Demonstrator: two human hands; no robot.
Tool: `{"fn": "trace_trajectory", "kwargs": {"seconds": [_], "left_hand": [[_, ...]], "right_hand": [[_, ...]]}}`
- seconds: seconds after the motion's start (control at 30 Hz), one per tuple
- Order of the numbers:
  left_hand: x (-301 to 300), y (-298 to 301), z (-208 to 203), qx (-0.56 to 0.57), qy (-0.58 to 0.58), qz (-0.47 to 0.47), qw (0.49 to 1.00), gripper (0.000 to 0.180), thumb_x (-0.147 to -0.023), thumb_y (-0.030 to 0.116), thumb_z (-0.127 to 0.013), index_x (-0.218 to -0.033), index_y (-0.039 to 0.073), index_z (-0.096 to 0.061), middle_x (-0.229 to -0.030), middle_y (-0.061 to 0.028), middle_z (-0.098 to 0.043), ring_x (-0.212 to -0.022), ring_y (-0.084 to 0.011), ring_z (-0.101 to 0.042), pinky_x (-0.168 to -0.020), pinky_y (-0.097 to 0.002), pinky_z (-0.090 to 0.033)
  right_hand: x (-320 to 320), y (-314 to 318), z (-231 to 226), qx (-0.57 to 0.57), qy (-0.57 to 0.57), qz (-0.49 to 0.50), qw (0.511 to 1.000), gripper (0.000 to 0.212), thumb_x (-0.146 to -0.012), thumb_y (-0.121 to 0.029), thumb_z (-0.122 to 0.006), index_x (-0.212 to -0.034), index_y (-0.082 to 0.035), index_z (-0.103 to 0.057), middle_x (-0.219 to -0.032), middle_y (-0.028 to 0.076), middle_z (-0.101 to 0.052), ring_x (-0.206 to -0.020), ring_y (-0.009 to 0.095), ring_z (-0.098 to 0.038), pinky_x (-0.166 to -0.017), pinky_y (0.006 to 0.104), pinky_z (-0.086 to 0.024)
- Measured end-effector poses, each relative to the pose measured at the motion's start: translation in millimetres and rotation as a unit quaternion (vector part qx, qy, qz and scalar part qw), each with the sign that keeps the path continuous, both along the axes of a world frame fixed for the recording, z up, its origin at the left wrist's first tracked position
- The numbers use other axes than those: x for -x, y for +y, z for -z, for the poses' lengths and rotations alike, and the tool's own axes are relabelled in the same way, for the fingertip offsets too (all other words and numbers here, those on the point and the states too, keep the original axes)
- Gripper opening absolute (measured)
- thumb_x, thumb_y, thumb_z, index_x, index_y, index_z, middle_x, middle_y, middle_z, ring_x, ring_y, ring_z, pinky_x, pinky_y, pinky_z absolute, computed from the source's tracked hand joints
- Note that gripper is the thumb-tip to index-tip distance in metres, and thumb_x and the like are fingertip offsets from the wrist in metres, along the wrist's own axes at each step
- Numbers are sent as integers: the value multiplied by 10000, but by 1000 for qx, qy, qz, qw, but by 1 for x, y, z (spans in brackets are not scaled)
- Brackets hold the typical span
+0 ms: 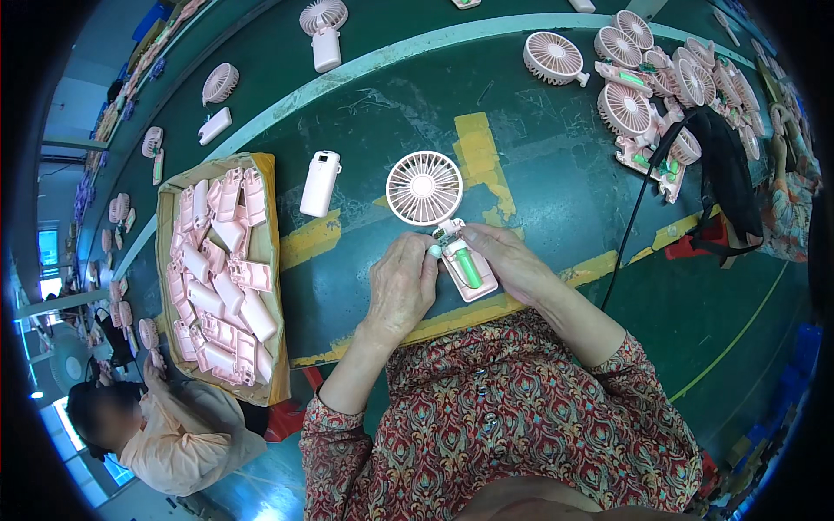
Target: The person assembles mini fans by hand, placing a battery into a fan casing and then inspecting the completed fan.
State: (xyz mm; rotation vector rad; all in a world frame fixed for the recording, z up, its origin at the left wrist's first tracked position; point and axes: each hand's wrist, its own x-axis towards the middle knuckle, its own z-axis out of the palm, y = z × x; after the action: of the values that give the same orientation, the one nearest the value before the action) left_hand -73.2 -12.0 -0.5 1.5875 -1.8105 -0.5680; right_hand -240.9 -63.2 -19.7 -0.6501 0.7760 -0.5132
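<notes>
A pink handheld fan (423,187) lies on the green table in front of me, its round grille pointing away. Its handle shell (479,293) is open and shows a green battery cell (467,267) with a dark wire along it. From the left, my left hand (402,282) closes on the neck of the fan; something small and pale sits at its thumb tip. On the other side my right hand (511,263) grips the handle's upper edge, fingers bent around the small parts at the joint. My fingertips partly hide the joint. Beyond my left hand rests a pink handle cover (321,184).
A cardboard box (276,295) full of pink shell pieces stands at my left. Several fans with exposed batteries pile up (627,108) at the far right, near a black bag (730,182) with a dangling cord. A co-worker (187,434) sits at lower left. More fans (322,19) lie farther back.
</notes>
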Motion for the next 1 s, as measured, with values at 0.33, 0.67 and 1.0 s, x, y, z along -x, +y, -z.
{"fn": "trace_trajectory", "kwargs": {"seconds": [0.33,0.67,1.0], "left_hand": [[4,1,-6,26,-64,7,998,127,-779,-10,-590,-892,21,-542,-853,-130,-586,-758,-331,-597,-611,-413,-485],[5,0,-9,33,-61,10,998,137,-761,-7,-612,-882,14,-554,-848,-144,-607,-730,-345,-605,-610,-402,-499],[-15,-13,6,-215,358,-169,893,336,-926,243,-554,-1054,-65,-514,-902,-131,-644,-752,-139,-627,-664,-241,-523]], "right_hand": [[3,1,0,79,0,-55,995,318,-964,-216,-476,-1203,-7,-501,-957,17,-596,-808,53,-550,-703,210,-465],[1,0,-3,107,36,-65,991,288,-944,-163,-506,-1190,-12,-506,-967,14,-596,-816,50,-544,-701,207,-458],[2,0,0,111,17,-69,991,350,-948,-146,-484,-1269,-15,-435,-1117,98,-598,-1009,154,-599,-844,266,-480]]}}
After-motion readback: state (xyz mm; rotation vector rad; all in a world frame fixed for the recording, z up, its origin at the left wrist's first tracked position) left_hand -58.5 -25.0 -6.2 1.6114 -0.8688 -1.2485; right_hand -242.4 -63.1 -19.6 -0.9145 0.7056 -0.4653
